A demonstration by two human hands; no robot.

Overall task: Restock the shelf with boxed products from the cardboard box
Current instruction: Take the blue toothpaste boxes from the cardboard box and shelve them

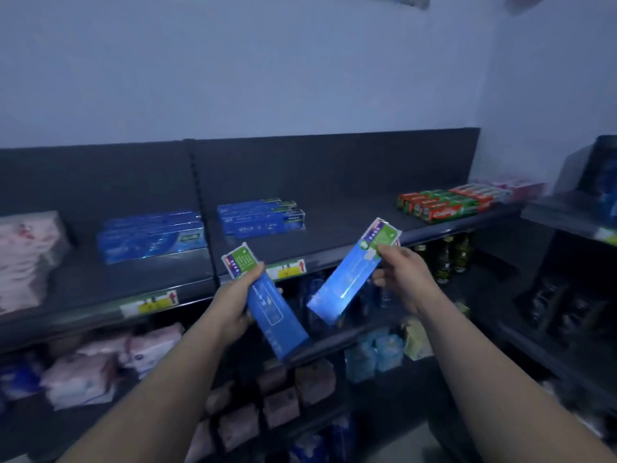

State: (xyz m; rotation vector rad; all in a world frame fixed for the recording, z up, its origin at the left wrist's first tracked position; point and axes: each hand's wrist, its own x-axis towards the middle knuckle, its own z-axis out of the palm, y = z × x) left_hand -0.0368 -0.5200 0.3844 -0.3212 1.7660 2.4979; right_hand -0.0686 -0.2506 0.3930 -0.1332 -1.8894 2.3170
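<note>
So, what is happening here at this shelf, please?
A person is restocking a store shelf. The left hand holds one blue box and the right hand holds a second blue box, both raised in front of the top shelf. Neither box is placed yet. Matching blue boxes already lie stacked on that shelf, with red and green boxes further right. The cardboard box is not in view.

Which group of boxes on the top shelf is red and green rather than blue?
The red and green stack at the shelf's right end; the two other toothpaste stacks are blue.
</note>
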